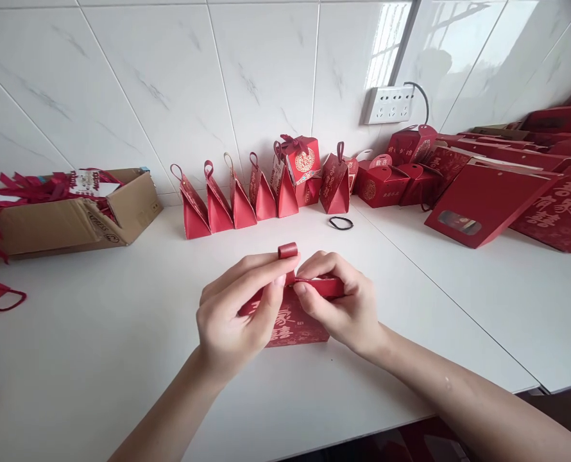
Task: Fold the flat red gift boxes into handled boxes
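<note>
A small red paper gift box (292,324) with gold characters sits on the white table (97,346) near the front edge. My left hand (235,314) pinches its upper left side, fingers closed just under a short red ribbon loop (288,250) that sticks up from the top. My right hand (343,301) is closed on the box's upper right flap, thumb and forefinger meeting at the loop's base. Both hands hide most of the box's top.
A row of folded red triangular boxes (240,202) stands by the tiled wall, with a cube box (305,163) and a black hair tie (340,222) nearby. A cardboard carton of red ribbons (68,212) lies left. Flat red bags (487,199) pile at right.
</note>
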